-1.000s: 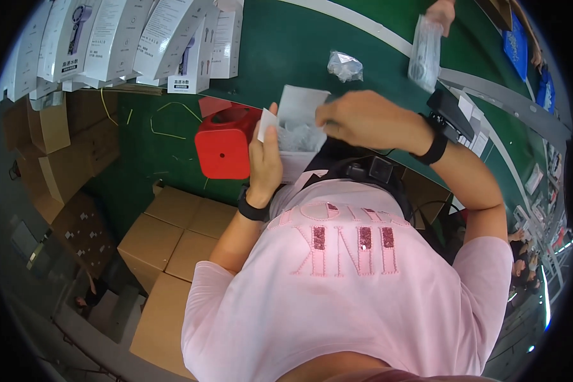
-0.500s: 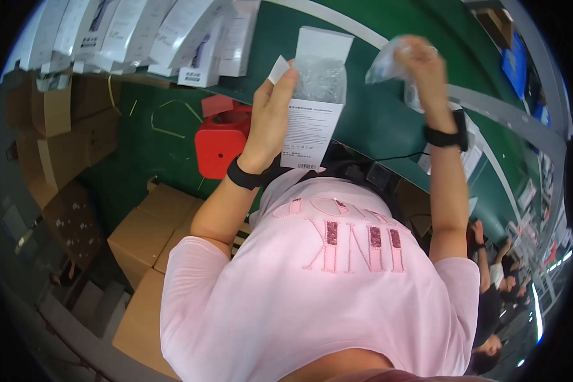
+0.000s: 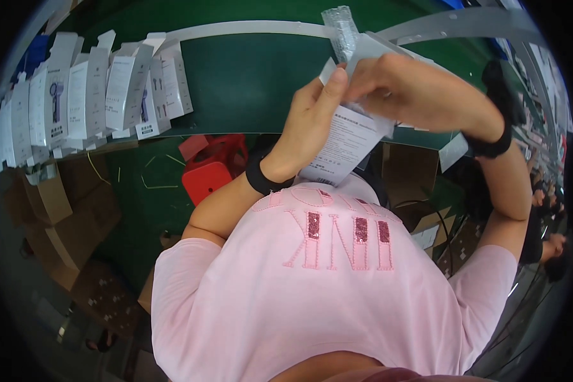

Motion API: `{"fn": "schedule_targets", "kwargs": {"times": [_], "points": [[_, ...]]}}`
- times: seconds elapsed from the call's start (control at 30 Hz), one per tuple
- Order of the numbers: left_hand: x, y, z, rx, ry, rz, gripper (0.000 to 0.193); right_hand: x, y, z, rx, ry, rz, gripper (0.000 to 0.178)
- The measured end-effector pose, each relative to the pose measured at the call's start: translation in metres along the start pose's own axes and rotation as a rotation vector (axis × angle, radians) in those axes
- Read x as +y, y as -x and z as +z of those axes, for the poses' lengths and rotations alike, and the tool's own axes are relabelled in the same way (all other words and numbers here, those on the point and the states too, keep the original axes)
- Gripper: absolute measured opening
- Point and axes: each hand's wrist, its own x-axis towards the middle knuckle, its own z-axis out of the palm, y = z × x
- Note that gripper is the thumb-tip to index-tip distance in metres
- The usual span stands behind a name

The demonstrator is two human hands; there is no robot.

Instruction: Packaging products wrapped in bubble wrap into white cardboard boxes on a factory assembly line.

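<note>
My left hand (image 3: 313,124) is closed round a white printed carton (image 3: 349,143), thumb at its top edge beside a small side flap. The carton's top is open and its large flap (image 3: 372,48) stands up. Over the opening, my right hand (image 3: 391,79) has its fingers curled together on a clear plastic bag (image 3: 383,125), part of which shows below the hand at the carton's mouth. The bag's contents are hidden by the hand. A strip of bubble wrap (image 3: 342,32) shows just beyond the flap; I cannot tell whether it touches the carton.
A row of white printed cartons (image 3: 95,95) stands at the left of the green table (image 3: 235,83). Below the table edge are a red plastic stool (image 3: 210,175) and brown cardboard boxes (image 3: 76,197). An open brown box (image 3: 410,172) sits under the table at right. People are at the far right.
My right hand has come left with the clear plastic bag, from over the table to the carton's mouth. My left hand still holds the carton, now tilted. The whole view has shifted.
</note>
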Motion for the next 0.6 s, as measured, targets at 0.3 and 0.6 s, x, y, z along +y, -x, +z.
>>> {"fn": "schedule_targets", "kwargs": {"times": [0.3, 0.6], "points": [[-0.003, 0.0, 0.008, -0.187, 0.011, 0.025, 0.055, 0.025, 0.012, -0.011, -0.611, -0.64, 0.205, 0.03], [-0.012, -0.004, -0.013, -0.287, -0.26, 0.368, 0.073, 0.023, 0.06, 0.069, 0.654, -0.939, 0.161, 0.084]]}}
